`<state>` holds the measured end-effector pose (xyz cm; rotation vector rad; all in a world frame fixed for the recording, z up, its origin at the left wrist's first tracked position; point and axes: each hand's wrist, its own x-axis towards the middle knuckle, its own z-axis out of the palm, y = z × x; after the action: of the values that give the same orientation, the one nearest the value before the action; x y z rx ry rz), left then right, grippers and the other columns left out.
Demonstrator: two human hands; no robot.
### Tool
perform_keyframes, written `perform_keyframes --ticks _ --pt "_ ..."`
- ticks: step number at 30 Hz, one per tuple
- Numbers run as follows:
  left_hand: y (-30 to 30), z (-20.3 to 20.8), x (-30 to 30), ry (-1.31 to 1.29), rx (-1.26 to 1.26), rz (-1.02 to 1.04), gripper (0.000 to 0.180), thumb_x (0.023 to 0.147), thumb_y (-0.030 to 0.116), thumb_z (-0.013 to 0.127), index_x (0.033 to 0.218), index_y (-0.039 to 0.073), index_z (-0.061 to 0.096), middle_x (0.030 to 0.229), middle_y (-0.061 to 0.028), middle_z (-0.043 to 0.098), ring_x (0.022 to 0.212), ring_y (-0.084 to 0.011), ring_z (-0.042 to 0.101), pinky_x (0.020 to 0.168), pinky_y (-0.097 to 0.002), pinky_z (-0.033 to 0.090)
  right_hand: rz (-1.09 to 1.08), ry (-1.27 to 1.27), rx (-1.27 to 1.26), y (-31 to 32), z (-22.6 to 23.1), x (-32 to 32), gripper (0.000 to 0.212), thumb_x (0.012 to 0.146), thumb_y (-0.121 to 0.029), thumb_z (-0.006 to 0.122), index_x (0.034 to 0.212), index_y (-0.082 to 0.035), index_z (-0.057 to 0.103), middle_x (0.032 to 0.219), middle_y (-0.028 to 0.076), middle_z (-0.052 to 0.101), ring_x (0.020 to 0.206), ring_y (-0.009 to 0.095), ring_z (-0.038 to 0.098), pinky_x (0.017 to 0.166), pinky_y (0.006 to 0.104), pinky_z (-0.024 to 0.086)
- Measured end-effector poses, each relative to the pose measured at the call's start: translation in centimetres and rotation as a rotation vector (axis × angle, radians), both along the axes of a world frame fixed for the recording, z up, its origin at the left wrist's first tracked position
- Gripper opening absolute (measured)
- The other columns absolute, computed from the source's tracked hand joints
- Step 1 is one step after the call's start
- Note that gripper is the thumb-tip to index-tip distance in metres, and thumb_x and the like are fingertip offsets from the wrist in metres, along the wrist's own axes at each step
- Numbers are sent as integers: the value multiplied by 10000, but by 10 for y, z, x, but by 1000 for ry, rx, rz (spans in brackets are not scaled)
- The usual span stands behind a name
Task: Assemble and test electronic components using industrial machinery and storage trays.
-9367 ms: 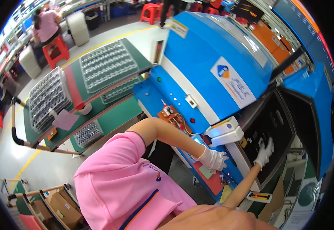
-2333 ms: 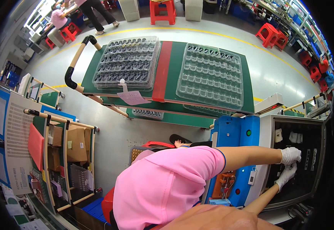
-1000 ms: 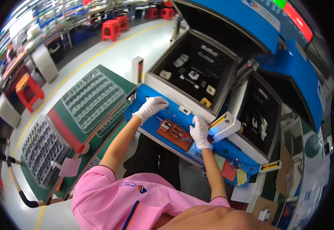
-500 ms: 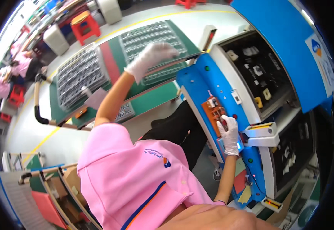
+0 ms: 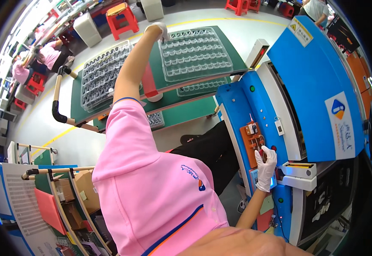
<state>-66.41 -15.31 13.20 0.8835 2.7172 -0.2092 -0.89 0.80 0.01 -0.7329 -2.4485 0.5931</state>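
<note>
My left hand (image 5: 158, 30), in a white glove, reaches to the far left corner of a clear tray with moulded pockets (image 5: 196, 55). Its fingers are bent down together over the pockets; what they pinch, if anything, is too small to name. My right hand (image 5: 266, 168), also gloved, is at the near end of an orange fixture (image 5: 249, 147) on a blue machine (image 5: 237, 104). Thumb and forefinger close round a small dark part (image 5: 261, 152) there. A white and metal piece (image 5: 251, 128) sits at the fixture's far end.
A second clear tray (image 5: 105, 77), filled with dark parts, lies left on the green cart (image 5: 77, 91), beyond a red strip (image 5: 149, 81). The machine's raised blue cover (image 5: 318, 85) stands at right. A red stool (image 5: 122, 21) is behind the cart; people sit far left.
My left hand has moved from above the tray's middle out to its far left corner. My right hand stays at the orange fixture. The whole view has shifted.
</note>
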Motion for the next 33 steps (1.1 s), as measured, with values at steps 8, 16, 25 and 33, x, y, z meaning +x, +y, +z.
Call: perform_keyframes --ticks 8,16,25,33 --pt "-19 -52 -4 -23 422 148 586 665 471 879 912 -41 736 794 -149 724 749 -257 694 729 -396 568 -48 -30 -41 0 2 -3 233 910 -229 743 1063 -60 694 957 86 641 882 216 613 774 324 534" --pt "-40 -54 -7 -138 480 122 416 689 375 823 856 2 745 746 -135 708 663 -244 649 663 -396 538 -62 -78 -74 2 -2 -3 251 910 -229 743 1102 -76 688 1027 93 654 946 238 631 846 315 545" --pt "-93 -34 15 163 589 6 350 745 286 656 959 19 730 951 -245 707 917 -384 693 814 -477 536 17 6 -122 0 10 0 815 897 -482 699 1564 -197 327 1535 112 446 1279 315 544 1032 405 485" --pt "-210 -71 -43 583 340 213 295 911 206 477 965 58 726 1017 -223 708 1009 -388 679 856 -526 531 137 -50 -43 -18 25 -17 395 888 -75 702 1275 -46 626 1211 154 648 1126 321 609 998 384 480"
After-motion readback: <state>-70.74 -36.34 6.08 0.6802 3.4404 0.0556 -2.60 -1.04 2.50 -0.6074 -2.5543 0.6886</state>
